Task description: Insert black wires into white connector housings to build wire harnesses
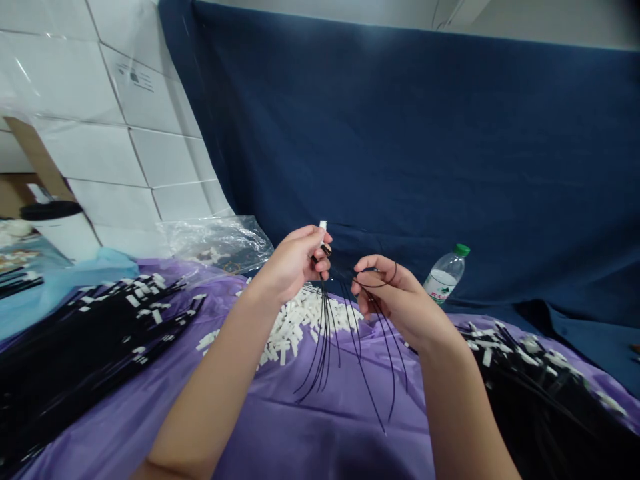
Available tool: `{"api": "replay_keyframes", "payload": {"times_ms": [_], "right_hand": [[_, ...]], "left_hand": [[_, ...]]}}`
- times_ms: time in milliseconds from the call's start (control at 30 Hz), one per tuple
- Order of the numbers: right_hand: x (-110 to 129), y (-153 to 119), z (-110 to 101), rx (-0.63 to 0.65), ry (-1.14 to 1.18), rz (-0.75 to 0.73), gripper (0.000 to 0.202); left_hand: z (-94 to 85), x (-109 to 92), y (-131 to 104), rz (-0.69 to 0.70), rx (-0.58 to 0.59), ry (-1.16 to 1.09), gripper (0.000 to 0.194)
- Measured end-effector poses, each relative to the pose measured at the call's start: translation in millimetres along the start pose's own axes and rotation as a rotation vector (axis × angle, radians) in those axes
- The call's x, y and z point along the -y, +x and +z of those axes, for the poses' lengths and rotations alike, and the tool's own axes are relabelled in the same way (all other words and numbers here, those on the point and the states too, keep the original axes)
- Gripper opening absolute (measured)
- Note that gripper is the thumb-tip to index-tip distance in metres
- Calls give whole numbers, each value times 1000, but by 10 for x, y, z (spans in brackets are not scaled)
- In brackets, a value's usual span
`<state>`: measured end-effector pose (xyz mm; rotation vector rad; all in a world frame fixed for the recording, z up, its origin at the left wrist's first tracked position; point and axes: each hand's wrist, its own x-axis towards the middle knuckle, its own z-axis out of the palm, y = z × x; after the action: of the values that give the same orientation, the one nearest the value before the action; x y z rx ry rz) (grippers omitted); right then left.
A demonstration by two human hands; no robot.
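Observation:
My left hand is closed, pinching a small white plastic piece that sticks up between thumb and fingers. Thin black cords hang down below that hand. To its right, my right hand is closed on more thin black cords, which dangle from its fingers, one looping over the fingers. A strand seems to run between the hands. Underneath lies a loose pile of small white plastic pieces on a purple cloth. The exact fingertip contact on the cords is partly hidden.
Bundles of black cords with white ends lie at left and right. A water bottle with a green cap stands behind my right hand. A clear plastic bag, white boxes and a dark blue curtain are behind.

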<state>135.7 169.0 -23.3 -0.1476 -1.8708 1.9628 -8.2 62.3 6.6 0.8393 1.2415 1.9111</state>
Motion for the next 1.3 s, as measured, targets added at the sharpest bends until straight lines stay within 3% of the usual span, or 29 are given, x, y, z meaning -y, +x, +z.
{"api": "replay_keyframes", "payload": {"times_ms": [200,367,533,667,933,1133,1300], "right_hand": [[12,-18,-19,265,41,-19,11],[-40,-36,-81,348,51,-58,10],[-126,-1,-148,340,136,-169,18],[-158,38,-190,281,78,-248,18],[-88,10,-352,190,-94,-635,19],[46,-83,-451,254,-136,-860,23],[134,-149,-443,412,-170,-780,24]], "left_hand": [[-113,-170,9,-6,-60,-174,16],[-172,-226,27,-47,-75,-294,20],[-169,-173,65,-83,-63,-327,20],[-131,-143,84,-105,-73,-365,20],[-110,-78,107,-120,-64,-386,16],[-65,-31,121,-130,-92,-381,16],[-26,36,128,-88,-130,-336,15]]}}
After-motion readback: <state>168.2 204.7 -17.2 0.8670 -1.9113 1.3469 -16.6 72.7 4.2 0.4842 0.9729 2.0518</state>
